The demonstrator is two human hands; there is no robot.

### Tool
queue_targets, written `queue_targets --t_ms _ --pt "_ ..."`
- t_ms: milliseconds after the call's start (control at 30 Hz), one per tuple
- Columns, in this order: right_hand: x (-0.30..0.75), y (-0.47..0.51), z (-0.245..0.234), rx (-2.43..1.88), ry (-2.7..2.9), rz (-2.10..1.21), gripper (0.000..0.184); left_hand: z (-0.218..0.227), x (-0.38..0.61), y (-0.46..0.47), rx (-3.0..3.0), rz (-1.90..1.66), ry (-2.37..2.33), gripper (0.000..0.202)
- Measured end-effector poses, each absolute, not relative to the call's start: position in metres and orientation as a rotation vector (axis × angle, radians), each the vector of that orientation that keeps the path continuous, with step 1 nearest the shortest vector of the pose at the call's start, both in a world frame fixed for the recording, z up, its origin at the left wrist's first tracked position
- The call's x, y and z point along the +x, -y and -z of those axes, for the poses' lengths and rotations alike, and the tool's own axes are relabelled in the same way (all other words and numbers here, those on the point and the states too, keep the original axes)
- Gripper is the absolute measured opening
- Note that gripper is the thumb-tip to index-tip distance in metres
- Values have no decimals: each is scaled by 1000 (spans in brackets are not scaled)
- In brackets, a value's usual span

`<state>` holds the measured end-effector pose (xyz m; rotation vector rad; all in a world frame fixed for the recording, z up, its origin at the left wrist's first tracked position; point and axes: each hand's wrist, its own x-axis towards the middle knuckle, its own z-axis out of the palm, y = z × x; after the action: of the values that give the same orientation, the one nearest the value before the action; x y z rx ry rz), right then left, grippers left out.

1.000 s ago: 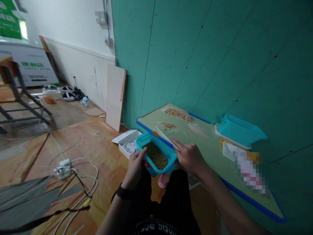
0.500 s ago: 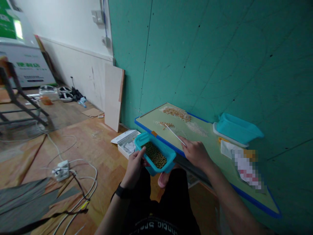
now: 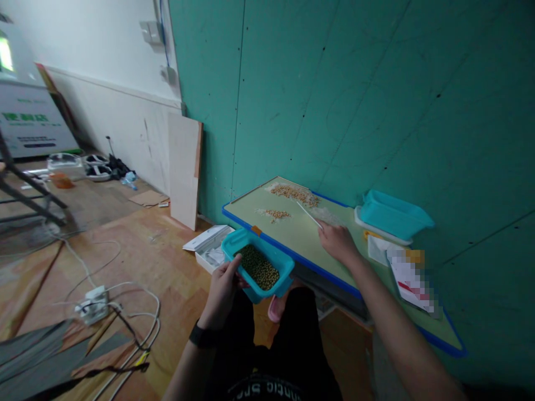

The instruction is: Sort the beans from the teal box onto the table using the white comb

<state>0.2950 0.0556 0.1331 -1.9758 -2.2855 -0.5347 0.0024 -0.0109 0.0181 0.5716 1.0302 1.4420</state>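
My left hand (image 3: 225, 278) grips the near left wall of a turquoise plastic container (image 3: 282, 260), thumb over the rim. Small round green beans (image 3: 259, 266) cover its bottom. Over the table (image 3: 292, 234), my right hand (image 3: 337, 240) is closed on a thin white stick (image 3: 310, 215); whether it is flat or round I cannot tell. Its tip lies by the edge of a larger heap of yellowish kernels (image 3: 295, 194). Pale grains (image 3: 330, 216) are spread beside that heap. A smaller pile of kernels (image 3: 277, 214) sits nearer the table's left front edge.
Another turquoise container (image 3: 395, 214) stands on a white lid or tray at the wall side. Packets (image 3: 409, 278) lie on the table's right part. Below the left edge is an opened white box (image 3: 211, 248). Cables and a power strip (image 3: 92, 305) lie on the floor.
My right hand has moved the stick's tip away from the smaller kernel pile, back toward the larger heap and the pale grains. The view has turned slightly right. My left hand still holds the container.
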Motion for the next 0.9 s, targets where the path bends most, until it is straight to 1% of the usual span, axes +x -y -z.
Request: queue_targets --t_ms 233,400,667,833,900 --pt "326 -71 -131 -2033 2095 526 43 -18 2 11 547 -1434 -1010 54" --pt "315 -63 -134 -1963 1912 512 45 -15 1 11 567 -1416 -996 54" --pt "268 -38 -136 -1757 1753 253 39 -17 2 13 577 -1423 -1002 55" --pt "247 -19 -134 -1684 1654 166 33 -18 2 13 589 -1429 -982 54" --pt "242 -16 -132 -1681 1642 134 33 -19 2 14 589 -1428 -974 52"
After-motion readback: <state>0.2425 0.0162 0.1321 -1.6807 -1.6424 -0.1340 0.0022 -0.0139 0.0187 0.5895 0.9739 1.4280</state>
